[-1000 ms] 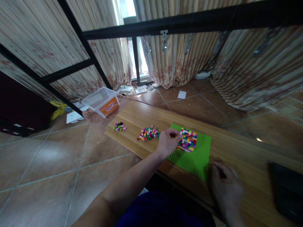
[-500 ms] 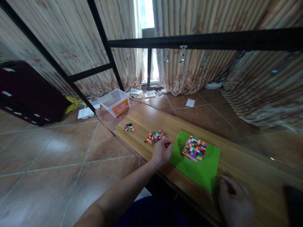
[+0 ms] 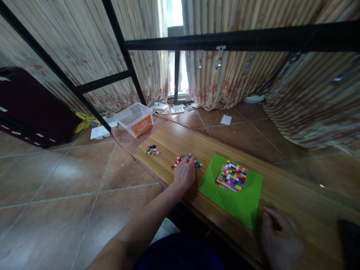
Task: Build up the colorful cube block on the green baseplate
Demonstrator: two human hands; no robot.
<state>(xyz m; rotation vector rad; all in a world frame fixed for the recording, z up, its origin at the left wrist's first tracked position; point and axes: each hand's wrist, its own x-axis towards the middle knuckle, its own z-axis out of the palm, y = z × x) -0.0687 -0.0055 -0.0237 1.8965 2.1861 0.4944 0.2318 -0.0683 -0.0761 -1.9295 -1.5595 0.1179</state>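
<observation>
My left hand (image 3: 184,173) reaches over a loose pile of small coloured bricks (image 3: 197,164) on the wooden table (image 3: 284,180). Its fingers are bunched down into the pile, and what they pinch is hidden. To the right lies a green baseplate (image 3: 225,197) with a square block of multicoloured bricks (image 3: 232,175) built on it. My right hand (image 3: 279,240) rests on the table by the baseplate's near right corner, fingers curled, contents hidden.
A second small heap of black, pink and green bricks (image 3: 152,150) sits at the table's far left end. A clear plastic box (image 3: 135,119) stands on the tiled floor beyond. A black metal frame (image 3: 239,37) crosses overhead. A dark object (image 3: 348,240) lies at the right edge.
My left hand has drawn back from the brick block on the baseplate and moved left onto the loose pile. My right hand has stayed by the baseplate's corner. The view has shifted.
</observation>
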